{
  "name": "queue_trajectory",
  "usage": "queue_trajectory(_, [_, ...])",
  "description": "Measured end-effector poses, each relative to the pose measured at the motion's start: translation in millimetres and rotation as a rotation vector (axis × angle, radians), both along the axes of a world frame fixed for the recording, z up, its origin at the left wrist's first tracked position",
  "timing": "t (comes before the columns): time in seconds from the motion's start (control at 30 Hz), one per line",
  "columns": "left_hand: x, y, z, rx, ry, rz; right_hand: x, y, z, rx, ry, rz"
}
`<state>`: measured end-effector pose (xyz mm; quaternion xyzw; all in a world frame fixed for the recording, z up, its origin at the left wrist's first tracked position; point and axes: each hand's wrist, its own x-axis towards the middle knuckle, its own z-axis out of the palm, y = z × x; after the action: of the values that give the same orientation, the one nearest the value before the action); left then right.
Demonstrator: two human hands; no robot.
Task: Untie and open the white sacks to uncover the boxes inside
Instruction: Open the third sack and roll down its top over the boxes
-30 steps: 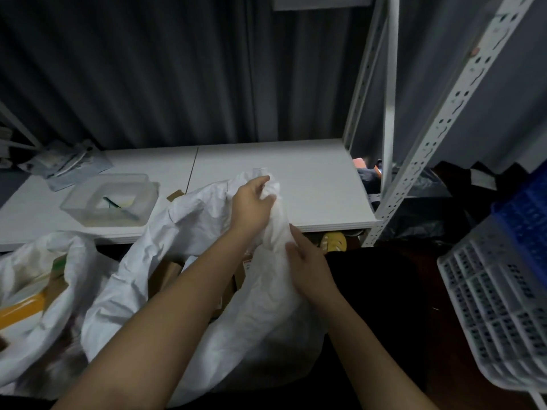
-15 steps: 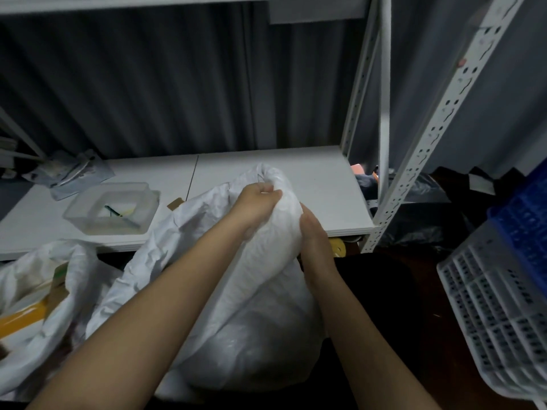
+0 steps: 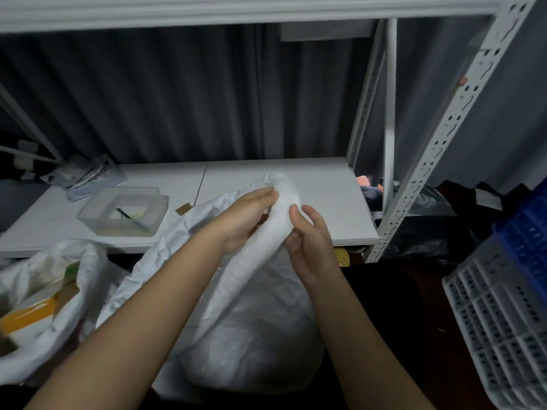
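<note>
A white woven sack [image 3: 254, 329] stands in front of me, its top gathered into a thick twisted neck that rises toward the shelf. My left hand [image 3: 245, 217] grips the neck from the left, fingers curled over its top. My right hand [image 3: 307, 241] holds the same neck from the right, thumb and fingers wrapped round it. What the sack holds is hidden. A second white sack [image 3: 50, 294] lies open at the lower left, showing an orange and green item inside.
A white shelf board [image 3: 322, 184] runs behind the sack, carrying a clear plastic tub [image 3: 122, 213] and plastic packets [image 3: 85, 176]. A perforated steel upright [image 3: 438, 149] rises at right. White and blue crates [image 3: 503, 306] sit at the right edge, black bags [image 3: 426, 232] behind them.
Both hands have gathered the sack's loose top into a tight neck and lifted it. The open mouth seen a second ago is now bunched shut between the hands.
</note>
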<state>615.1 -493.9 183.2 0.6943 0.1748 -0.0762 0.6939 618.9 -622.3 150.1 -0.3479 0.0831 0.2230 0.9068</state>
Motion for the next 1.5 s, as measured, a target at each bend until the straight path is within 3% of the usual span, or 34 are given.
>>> queue_trajectory(0.1, [-6, 4, 0, -0.029, -0.002, 0.023, -8, 10, -1, -0.340, -0.109, -0.129])
queue_trajectory(0.27, [-12, 5, 1, -0.056, -0.013, 0.021, -15, 8, -3, -0.781, -0.452, -0.227])
queue_trajectory(0.43, [-17, 7, 5, -0.142, -0.023, 0.007, -18, 6, 5, -0.789, -0.522, -0.099])
queue_trajectory(0.53, [-28, 16, 5, 0.026, -0.088, -0.086, -18, -3, 11, -0.489, -0.518, 0.245])
queue_trajectory(0.57, [-32, 21, 3, 0.109, -0.095, -0.121, -13, -8, 12, -0.482, -0.541, 0.352])
queue_trajectory(0.6, [-36, 24, 3, 0.204, -0.077, -0.146, -4, -13, 10, -0.592, -0.640, 0.392])
queue_trajectory(0.7, [-44, 33, 1, 0.557, -0.002, -0.219, 46, -19, 18, -1.225, -1.303, 0.264])
queue_trajectory(0.77, [-48, 32, 8, 0.709, 0.041, -0.279, 73, -2, 37, -1.414, -1.704, 0.525])
queue_trajectory(0.83, [-53, 31, 11, 0.713, 0.033, -0.287, 90, 25, 53, -1.510, -1.851, 0.931])
queue_trajectory(0.9, [-59, 34, 7, 0.709, 0.013, -0.208, 95, 49, 60, -1.578, -1.880, 1.138])
queue_trajectory(0.97, [-66, 38, -3, 0.754, 0.018, -0.040, 97, 64, 60, -1.595, -1.952, 1.114])
queue_trajectory(1.03, [-72, 39, -16, 0.814, 0.049, 0.075, 101, 76, 52, -1.460, -1.900, 1.073])
queue_trajectory(1.17, [-70, 46, -43, 1.187, 0.142, 0.121, 108, 92, 22, -1.240, -1.669, 1.213])
queue_trajectory(1.23, [-62, 59, -54, 1.396, 0.176, 0.134, 117, 95, 11, -1.264, -1.680, 1.285])
queue_trajectory(1.3, [-50, 78, -66, 1.666, 0.076, 0.168, 129, 95, 0, -1.350, -1.691, 1.305])
queue_trajectory(1.33, [-44, 89, -75, 1.703, 0.011, 0.196, 135, 96, -8, -1.387, -1.717, 1.273])
queue_trajectory(1.37, [-40, 98, -86, 1.609, -0.028, 0.170, 140, 96, -16, -1.416, -1.770, 1.214])
queue_trajectory(1.47, [-32, 109, -101, 0.860, 0.020, 0.046, 153, 95, -38, -1.441, -1.877, 1.031])
queue_trajectory(1.5, [-29, 111, -104, 0.719, 0.024, 0.068, 157, 95, -41, -1.434, -1.897, 0.999])
